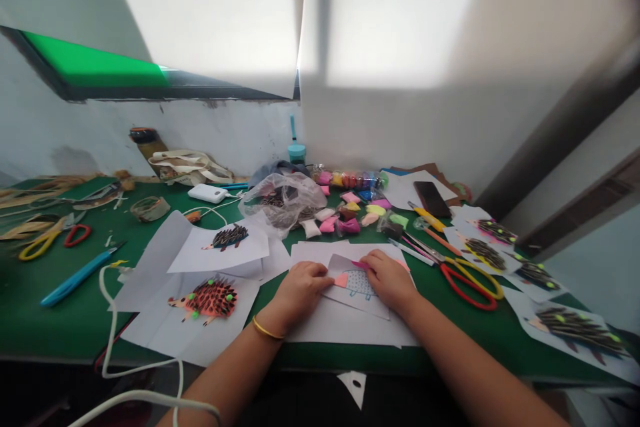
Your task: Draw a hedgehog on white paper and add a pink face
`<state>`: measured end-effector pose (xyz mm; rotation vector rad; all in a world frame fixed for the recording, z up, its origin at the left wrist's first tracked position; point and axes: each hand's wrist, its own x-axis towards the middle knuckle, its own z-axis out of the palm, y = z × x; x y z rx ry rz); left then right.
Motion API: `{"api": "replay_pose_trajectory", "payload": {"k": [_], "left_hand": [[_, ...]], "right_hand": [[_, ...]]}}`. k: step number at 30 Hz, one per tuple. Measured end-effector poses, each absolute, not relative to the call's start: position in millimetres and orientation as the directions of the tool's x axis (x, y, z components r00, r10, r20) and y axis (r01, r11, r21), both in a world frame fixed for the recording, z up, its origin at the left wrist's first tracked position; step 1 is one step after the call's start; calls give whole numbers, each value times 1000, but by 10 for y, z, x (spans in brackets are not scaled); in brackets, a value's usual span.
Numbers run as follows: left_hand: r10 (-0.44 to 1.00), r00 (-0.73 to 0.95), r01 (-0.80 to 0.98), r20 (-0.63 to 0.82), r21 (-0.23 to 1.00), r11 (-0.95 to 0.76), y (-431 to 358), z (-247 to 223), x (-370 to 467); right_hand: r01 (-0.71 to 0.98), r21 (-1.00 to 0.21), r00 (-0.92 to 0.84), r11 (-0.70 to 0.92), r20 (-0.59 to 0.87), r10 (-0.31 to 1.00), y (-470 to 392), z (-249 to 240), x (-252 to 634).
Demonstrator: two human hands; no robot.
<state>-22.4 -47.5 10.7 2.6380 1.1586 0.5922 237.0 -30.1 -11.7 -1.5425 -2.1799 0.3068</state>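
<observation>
Both hands rest on a white paper with a blue hedgehog outline (356,285) lying on a green table (30,320). My left hand (299,290), with a gold bangle on its wrist, presses the sheet's left edge with curled fingers. My right hand (389,278) presses a small pink piece (361,265) onto the drawing's top. A pink-orange patch (341,279) fills the hedgehog's face. More white sheets lie under the drawing.
A red clay hedgehog picture (207,298) and a dark one (229,237) lie to the left. Red-yellow scissors (470,279) lie right; clay lumps (345,213) and a plastic bag (283,200) behind. Finished pictures (575,328) line the right edge. White cable (107,300), blue cutter (75,278) at left.
</observation>
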Motion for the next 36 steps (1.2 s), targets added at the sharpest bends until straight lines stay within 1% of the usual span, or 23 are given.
{"api": "replay_pose_trajectory", "payload": {"k": [5, 9, 11, 13, 16, 19, 20, 22, 25, 26, 28, 29, 31, 34, 36], "left_hand": [[728, 625, 658, 280, 312, -685, -457, 96, -225], [730, 601, 689, 325, 253, -679, -480, 82, -174], [696, 637, 669, 331, 211, -713, -495, 70, -136], [661, 684, 640, 308, 183, -747, -507, 62, -106], [663, 698, 638, 271, 183, -748, -519, 68, -78], [662, 705, 628, 256, 209, -750, -539, 89, -56], [658, 709, 620, 252, 220, -753, -548, 96, -49], [657, 713, 611, 244, 242, -754, -565, 109, -37], [666, 706, 612, 241, 266, -745, -577, 125, -36], [666, 704, 612, 245, 267, -745, -575, 129, -41], [665, 701, 610, 256, 268, -746, -566, 134, -55], [668, 695, 611, 265, 273, -743, -558, 134, -62], [689, 663, 622, 292, 296, -725, -536, 128, -75], [731, 581, 647, 357, 343, -681, -485, 97, -92], [743, 531, 647, 408, 371, -666, -442, 63, -106]], "right_hand": [[832, -432, -274, 348, 226, 935, -307, -109, 2369], [833, -431, -278, 346, 216, 936, -307, -106, 2368], [833, -430, -278, 349, 220, 935, -305, -106, 2370], [831, -430, -281, 354, 225, 933, -303, -108, 2372], [830, -435, -277, 348, 220, 935, -305, -113, 2366], [817, -455, -271, 354, 238, 933, -316, -121, 2349], [803, -472, -266, 364, 264, 927, -319, -124, 2348], [764, -509, -222, 396, 368, 903, -312, -129, 2373], [741, -529, -50, 413, 570, 820, -261, -144, 2532], [753, -530, 24, 389, 613, 789, -235, -153, 2619], [776, -548, 147, 312, 638, 756, -182, -176, 2819], [781, -561, 179, 274, 622, 762, -160, -189, 2919], [814, -544, 158, 205, 547, 822, -130, -213, 3079], [899, -424, 87, 112, 424, 902, -121, -234, 3169], [932, -352, 48, 89, 362, 931, -120, -235, 3147]]}}
